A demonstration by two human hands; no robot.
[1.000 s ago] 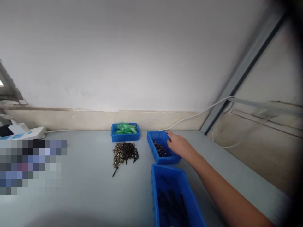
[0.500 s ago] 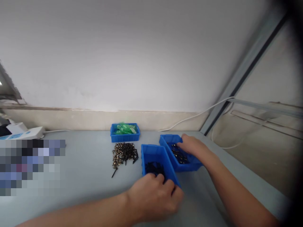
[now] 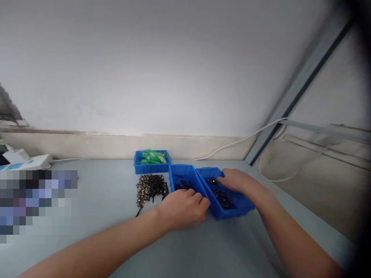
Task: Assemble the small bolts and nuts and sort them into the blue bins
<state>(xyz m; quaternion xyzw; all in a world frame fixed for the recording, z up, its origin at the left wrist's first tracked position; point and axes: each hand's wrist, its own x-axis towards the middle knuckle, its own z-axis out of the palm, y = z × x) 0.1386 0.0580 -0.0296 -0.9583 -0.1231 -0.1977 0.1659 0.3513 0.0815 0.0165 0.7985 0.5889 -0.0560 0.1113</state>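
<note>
My left hand (image 3: 185,208) is closed over the near edge of a blue plastic bin (image 3: 199,180), its fingers curled over the rim. Dark, thin screw-like pieces (image 3: 184,184) lie inside that bin. My right hand (image 3: 235,180) grips the far right rim of a second blue bin (image 3: 242,204), thumb inside the wall. Dark and brassy screw-like pieces (image 3: 222,197) are spread along its floor. The two bins stand side by side, nearly touching. Left of them a loose pile of screws (image 3: 151,188) lies on the grey table (image 3: 101,200).
Behind the pile stands a smaller blue bin (image 3: 153,169) with green plastic pieces (image 3: 153,156). A white power strip (image 3: 37,162) lies at the far left, near a blurred-out patch. A white cable (image 3: 228,146) runs along the wall to a metal post (image 3: 269,129).
The left-hand bin has slid away from me towards the wall, with my left hand on it. The right-hand bin has shifted slightly nearer, my right hand still on its rim.
</note>
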